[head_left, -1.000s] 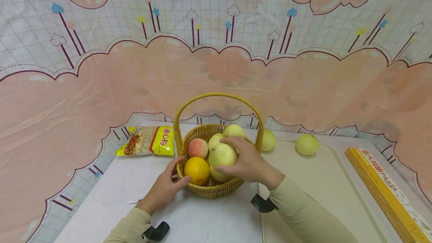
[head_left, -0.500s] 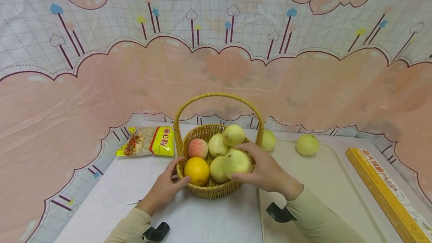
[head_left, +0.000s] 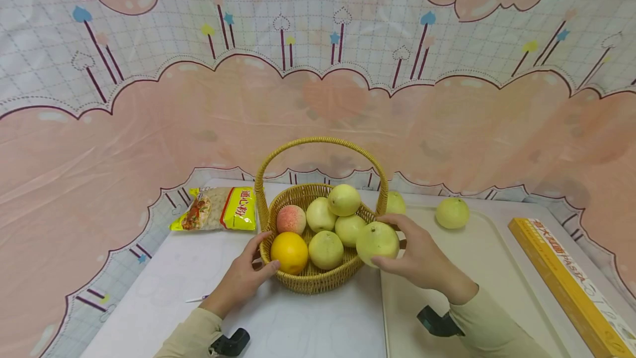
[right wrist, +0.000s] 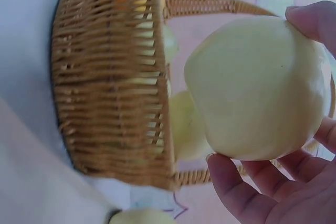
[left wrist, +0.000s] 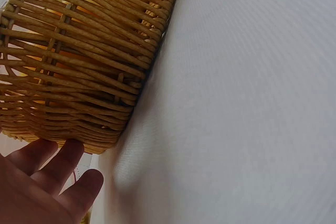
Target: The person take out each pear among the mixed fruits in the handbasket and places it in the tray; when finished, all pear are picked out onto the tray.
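Observation:
My right hand (head_left: pixel 427 256) grips a pale green, rounded fruit (head_left: pixel 377 243) between thumb and fingers, at the right rim of the wicker basket (head_left: pixel 318 283). In the right wrist view this fruit (right wrist: pixel 257 87) is smooth and slightly tapered, held above rim height. My left hand (head_left: pixel 245 272) holds the basket's left side, thumb over the rim by an orange (head_left: pixel 290 253), fingers (left wrist: pixel 60 166) against the outer weave. Inside the basket lie the orange, a pink peach (head_left: pixel 291 220) and several pale green fruits (head_left: pixel 326 249). The basket stands upright with its arched handle (head_left: pixel 320 140) raised.
A beige tray (head_left: pixel 477 286) lies right of the basket. Two pale green fruits stand towards the back, one partly behind the handle (head_left: pixel 396 203) and one farther right (head_left: pixel 452 213). A yellow pasta box (head_left: pixel 566 280) is at far right, a pasta bag (head_left: pixel 216 209) at back left.
My right hand has carried the pale green fruit from over the basket's middle rightwards to its right rim, uncovering the fruits below. My left hand and the basket have stayed in place.

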Motion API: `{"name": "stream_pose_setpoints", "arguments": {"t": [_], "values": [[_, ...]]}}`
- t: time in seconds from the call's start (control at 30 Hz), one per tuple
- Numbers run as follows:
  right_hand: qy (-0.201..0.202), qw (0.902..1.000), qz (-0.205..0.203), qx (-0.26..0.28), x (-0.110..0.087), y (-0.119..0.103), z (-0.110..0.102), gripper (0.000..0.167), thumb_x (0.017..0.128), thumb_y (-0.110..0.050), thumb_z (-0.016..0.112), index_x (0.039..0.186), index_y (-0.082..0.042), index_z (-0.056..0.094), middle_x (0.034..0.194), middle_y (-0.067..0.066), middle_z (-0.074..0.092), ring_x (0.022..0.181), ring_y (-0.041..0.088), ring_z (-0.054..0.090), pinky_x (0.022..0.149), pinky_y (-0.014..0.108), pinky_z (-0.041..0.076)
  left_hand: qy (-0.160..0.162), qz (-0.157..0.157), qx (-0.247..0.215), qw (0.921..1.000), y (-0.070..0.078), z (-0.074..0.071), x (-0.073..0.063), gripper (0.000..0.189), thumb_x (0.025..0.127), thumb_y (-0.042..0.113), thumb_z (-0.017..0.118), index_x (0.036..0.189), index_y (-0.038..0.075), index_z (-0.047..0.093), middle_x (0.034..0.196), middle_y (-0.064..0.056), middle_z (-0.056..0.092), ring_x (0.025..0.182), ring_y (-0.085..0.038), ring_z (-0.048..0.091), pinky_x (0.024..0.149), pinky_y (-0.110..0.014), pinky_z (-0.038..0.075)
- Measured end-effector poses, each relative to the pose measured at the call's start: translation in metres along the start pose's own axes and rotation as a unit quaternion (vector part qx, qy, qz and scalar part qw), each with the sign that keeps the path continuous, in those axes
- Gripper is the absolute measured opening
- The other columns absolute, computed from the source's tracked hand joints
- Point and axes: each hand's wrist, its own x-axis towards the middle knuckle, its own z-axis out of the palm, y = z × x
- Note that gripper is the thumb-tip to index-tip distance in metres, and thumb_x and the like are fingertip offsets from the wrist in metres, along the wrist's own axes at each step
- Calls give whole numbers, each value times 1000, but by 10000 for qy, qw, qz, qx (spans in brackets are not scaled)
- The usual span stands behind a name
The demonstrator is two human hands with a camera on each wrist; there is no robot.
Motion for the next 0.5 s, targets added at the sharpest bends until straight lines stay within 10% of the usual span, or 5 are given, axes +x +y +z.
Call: {"name": "stream_pose_setpoints", "arguments": {"t": [0.5], "values": [[414,9979,468,-169,-22,21,-18,64,79,-11,85,133,2,54,121,12,62,103,19,57,75,33,59,-10,18,3,10000,-1,1,0,72,95,36,69,155,18,32,152,-21,41,131,-37,48,107,-51,42]]}}
